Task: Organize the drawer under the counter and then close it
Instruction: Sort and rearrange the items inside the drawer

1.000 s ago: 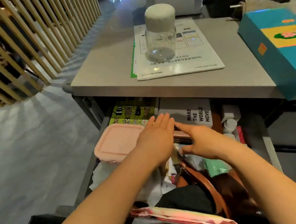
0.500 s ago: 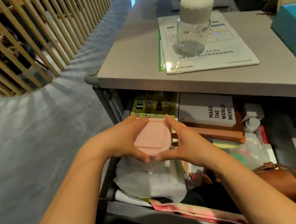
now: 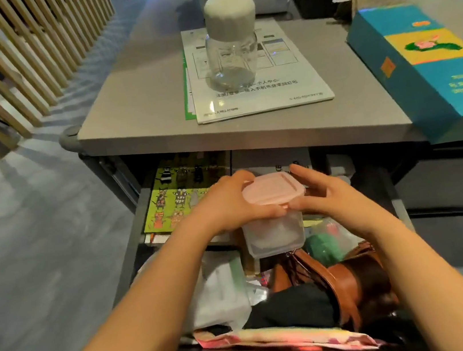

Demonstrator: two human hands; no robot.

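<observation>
The drawer [image 3: 129, 250] under the grey counter [image 3: 141, 104] stands pulled out and full of clutter. Above its middle I hold a clear plastic container with a pink lid [image 3: 270, 190], lifted off the contents. My left hand [image 3: 225, 203] grips its left side and my right hand [image 3: 321, 192] grips its right side, fingers curled over the lid's rim. Under it lie a green illustrated booklet [image 3: 172, 202], white plastic bags [image 3: 220, 288], a brown leather bag [image 3: 356, 277], a black cloth [image 3: 292, 307] and a pink patterned pouch [image 3: 284, 338] at the front.
On the counter stand a clear jar with a white cap [image 3: 231, 43] on a laminated sheet [image 3: 266, 92], and a teal box [image 3: 423, 62] at the right. A wooden slat railing [image 3: 12, 66] runs along the left beyond grey floor.
Both hands took hold of the pink-lidded container at the drawer's left, lifted it and carried it toward the drawer's middle. The white bags beneath it now show.
</observation>
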